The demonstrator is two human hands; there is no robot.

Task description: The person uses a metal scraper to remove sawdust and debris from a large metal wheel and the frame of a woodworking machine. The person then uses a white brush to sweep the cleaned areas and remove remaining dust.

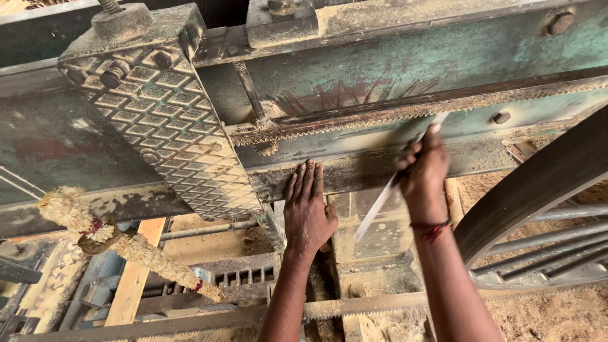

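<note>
**Hands at the toothed blade of a dusty saw machine**

The saw blade (392,114) runs as a thin toothed strip across the green machine frame (405,57), teeth pointing down, sloping up toward the right edge of view. Everything below is placed against that blade.

The right hand (425,172) is just under the blade, fingers curled tight around a long flat metal file (380,202). The file slants: its upper tip reaches the toothed edge beside the thumb, and its lower end hangs free below and left of the fist. A red thread circles the wrist.

The left hand (307,209) lies flat and open below the blade, holding nothing, palm down, fingertips pressed on the worn ledge (354,174) under the teeth, the palm lying over the gap beneath it. It sits left of the file, near it but apart.

Left of the blade's visible start, a checker-patterned metal plate (168,120) covers the frame, its lower corner close to the left hand's fingers. Right of the file hand, a broad dark wheel rim (538,183) curves in, narrowing the room on that side. Well below and left of the blade, a dried flower garland (120,244) hangs across the frame. Sawdust (557,313) lies over the lower surfaces, and a second toothed strip (190,323) runs along the bottom.
</note>
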